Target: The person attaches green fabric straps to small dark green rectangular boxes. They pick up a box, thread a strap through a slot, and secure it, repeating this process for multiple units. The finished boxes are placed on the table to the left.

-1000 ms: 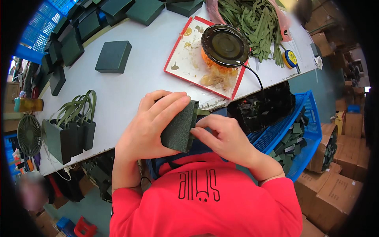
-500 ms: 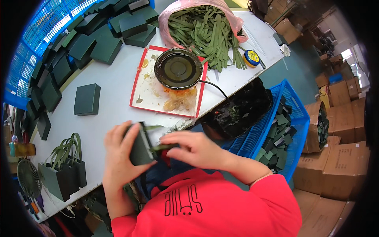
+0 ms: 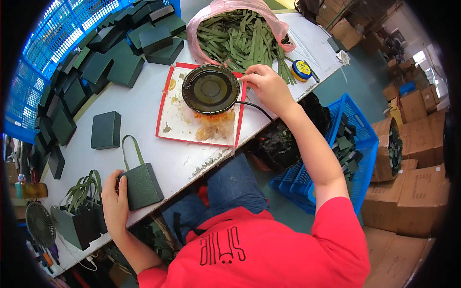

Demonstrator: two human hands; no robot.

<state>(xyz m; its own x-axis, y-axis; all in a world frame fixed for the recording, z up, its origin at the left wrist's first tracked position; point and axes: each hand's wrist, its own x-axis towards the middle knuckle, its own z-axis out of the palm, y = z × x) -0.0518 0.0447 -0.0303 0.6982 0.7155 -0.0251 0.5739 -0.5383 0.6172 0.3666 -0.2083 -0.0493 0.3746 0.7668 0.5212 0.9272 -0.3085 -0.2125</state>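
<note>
My left hand [image 3: 115,199] grips a dark green box [image 3: 145,187] at its left edge, thumb on the face. The box stands on the table by the front edge, and a green ribbon loop [image 3: 131,152] rises from its top as a handle. Farther out, my right hand [image 3: 271,89] is closed in a pinch between the round black pot [image 3: 210,90] of dark liquid and the heap of green ribbon strips [image 3: 240,38]. What its fingertips hold, if anything, is too small to make out. Those strips spill from a pink plastic bag [image 3: 192,30].
The pot sits on a red-rimmed white tray [image 3: 165,133] with a cable [image 3: 259,106]. One green box [image 3: 105,130] lies alone; many others [image 3: 126,67] are piled at left by blue crates [image 3: 45,62]. Handled boxes [image 3: 72,225] stand at lower left. A round blue-yellow tin [image 3: 301,70] is at right.
My left hand has set the box down on the table at the left, its ribbon loop now standing up. My right hand has left the box and reached out beside the pot and ribbons.
</note>
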